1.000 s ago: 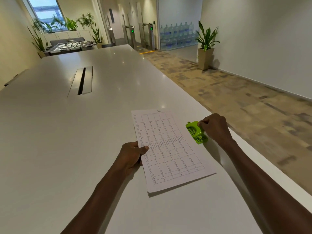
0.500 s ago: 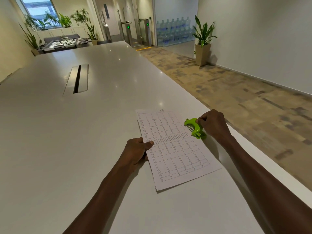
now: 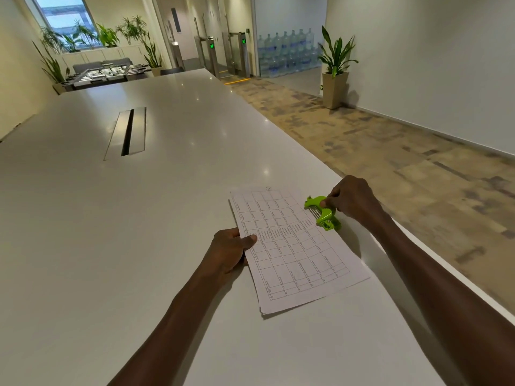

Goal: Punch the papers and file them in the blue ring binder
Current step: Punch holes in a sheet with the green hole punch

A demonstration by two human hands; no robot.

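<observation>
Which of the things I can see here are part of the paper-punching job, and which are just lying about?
Part of the job:
- stack of white printed papers, gripped at its edge by the left hand
- bright green plastic hole punch, held by the right hand

Just there:
- long white table
- tall potted plant
- stacked blue water bottles
- football table

The blue ring binder is not in view.

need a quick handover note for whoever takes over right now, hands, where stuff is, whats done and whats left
Left hand: holds the left edge of the paper stack, thumb on top, keeping it flat on the white table.
Right hand: grip on the green hole punch, which sits at the stack's right edge.
Done: papers stacked, punch brought to the edge. I cannot tell whether any holes are punched.
Left: punch the stack, then file it. The blue ring binder is not in view.
</observation>
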